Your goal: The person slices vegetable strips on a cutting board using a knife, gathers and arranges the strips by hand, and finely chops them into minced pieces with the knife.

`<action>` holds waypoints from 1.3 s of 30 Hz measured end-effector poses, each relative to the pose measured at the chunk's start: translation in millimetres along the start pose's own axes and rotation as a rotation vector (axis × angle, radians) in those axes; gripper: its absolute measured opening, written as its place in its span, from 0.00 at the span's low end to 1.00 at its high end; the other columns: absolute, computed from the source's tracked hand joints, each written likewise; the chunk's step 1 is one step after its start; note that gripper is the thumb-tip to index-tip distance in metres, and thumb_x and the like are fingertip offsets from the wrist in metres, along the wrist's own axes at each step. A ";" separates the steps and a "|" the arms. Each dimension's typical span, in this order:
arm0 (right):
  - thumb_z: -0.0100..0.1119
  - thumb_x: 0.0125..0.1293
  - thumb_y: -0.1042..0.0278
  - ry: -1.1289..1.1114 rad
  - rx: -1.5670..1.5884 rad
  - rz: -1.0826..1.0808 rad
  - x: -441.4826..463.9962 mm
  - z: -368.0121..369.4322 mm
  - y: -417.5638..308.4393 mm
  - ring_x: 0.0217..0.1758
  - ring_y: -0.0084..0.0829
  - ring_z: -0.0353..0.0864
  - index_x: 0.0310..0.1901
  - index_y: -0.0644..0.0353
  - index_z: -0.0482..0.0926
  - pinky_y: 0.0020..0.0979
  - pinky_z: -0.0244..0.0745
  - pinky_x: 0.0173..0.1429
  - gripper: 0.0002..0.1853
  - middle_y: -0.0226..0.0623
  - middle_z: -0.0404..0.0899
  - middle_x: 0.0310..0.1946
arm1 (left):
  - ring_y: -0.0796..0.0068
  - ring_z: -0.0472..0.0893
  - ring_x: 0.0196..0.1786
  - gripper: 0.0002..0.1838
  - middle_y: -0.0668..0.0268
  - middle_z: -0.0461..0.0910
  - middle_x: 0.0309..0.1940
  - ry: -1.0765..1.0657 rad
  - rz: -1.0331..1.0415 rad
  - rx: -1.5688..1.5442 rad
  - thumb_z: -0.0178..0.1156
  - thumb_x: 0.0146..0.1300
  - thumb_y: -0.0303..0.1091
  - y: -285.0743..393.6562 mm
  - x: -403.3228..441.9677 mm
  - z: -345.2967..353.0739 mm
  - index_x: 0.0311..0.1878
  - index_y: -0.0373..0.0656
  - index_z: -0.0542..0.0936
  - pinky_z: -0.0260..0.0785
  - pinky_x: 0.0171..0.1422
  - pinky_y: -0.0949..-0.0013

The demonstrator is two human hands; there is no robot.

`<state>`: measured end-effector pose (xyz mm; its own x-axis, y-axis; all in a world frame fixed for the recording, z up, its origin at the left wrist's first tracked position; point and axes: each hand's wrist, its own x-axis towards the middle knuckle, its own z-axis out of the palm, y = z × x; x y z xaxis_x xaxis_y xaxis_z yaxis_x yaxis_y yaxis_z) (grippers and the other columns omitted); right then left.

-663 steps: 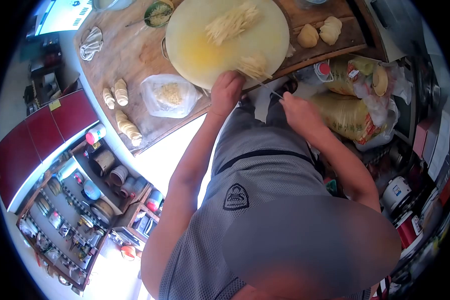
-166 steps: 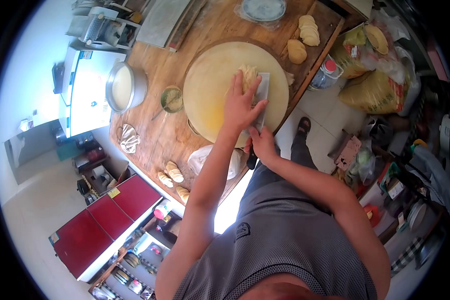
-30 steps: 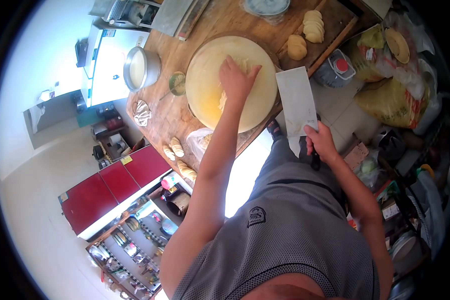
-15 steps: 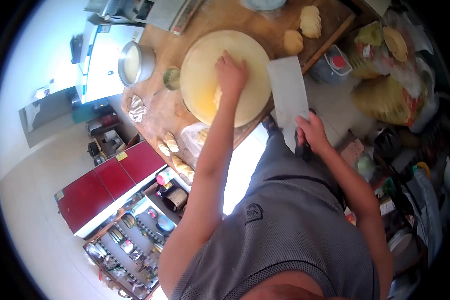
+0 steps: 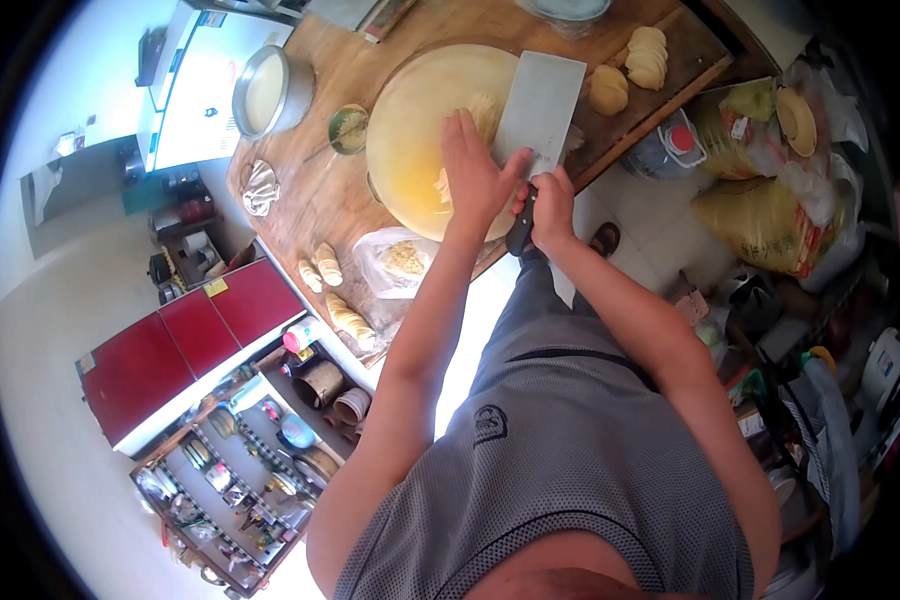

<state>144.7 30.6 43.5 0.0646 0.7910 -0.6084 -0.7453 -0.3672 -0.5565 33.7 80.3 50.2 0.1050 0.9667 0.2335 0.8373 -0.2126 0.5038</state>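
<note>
A wide cleaver (image 5: 540,105) is gripped by its black handle in my right hand (image 5: 552,208), its blade over the right side of the round chopping board (image 5: 395,140). My left hand (image 5: 477,172) lies over the board with fingers stretched out, its thumb close to or touching the lower part of the blade; I cannot tell which. Finely cut pale food (image 5: 483,112) shows on the board between the fingertips and the blade. A few more pale pieces (image 5: 443,185) lie left of my left wrist. The board has a yellow stain.
Pale sliced pieces (image 5: 646,60) sit at the table's right, others (image 5: 348,318) at its near left. A plastic bag (image 5: 395,262) holds yellowish bits. A metal pot (image 5: 273,92), a small bowl (image 5: 348,130) and a crumpled cloth (image 5: 260,188) stand left. Filled bags (image 5: 770,215) crowd the floor.
The cleaver has swung from beside the board, right of it, to over its right side. My left hand has straightened its fingers and moved slightly nearer and right.
</note>
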 end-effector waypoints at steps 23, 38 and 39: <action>0.45 0.65 0.77 0.106 -0.136 -0.153 12.6 13.1 22.6 0.16 0.32 0.72 0.38 0.60 0.66 0.38 0.73 0.21 0.02 0.38 0.72 0.22 | 0.30 0.64 0.76 0.42 0.32 0.64 0.74 0.034 -0.066 -0.134 0.66 0.70 0.50 -73.7 -2.3 10.1 0.75 0.27 0.65 0.56 0.81 0.41; 0.47 0.65 0.75 0.038 -0.240 -0.137 -18.2 -25.8 -8.3 0.18 0.31 0.72 0.42 0.62 0.70 0.37 0.75 0.23 0.06 0.37 0.72 0.23 | 0.40 0.70 0.75 0.29 0.40 0.73 0.71 -0.022 -0.144 -0.418 0.58 0.77 0.39 -96.0 -12.8 -23.2 0.74 0.32 0.70 0.60 0.80 0.50; 0.47 0.65 0.74 -0.007 -0.294 -0.127 -23.8 -38.3 -15.5 0.19 0.31 0.73 0.45 0.62 0.71 0.37 0.77 0.24 0.08 0.37 0.72 0.24 | 0.40 0.70 0.75 0.29 0.40 0.73 0.71 -0.021 -0.144 -0.417 0.58 0.77 0.39 -104.5 -8.6 -26.5 0.74 0.32 0.70 0.60 0.80 0.50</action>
<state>180.1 -1.2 45.0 0.1393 0.8426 -0.5202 -0.5074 -0.3904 -0.7682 -68.9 90.4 17.5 0.0174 0.9924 0.1220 0.5566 -0.1110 0.8233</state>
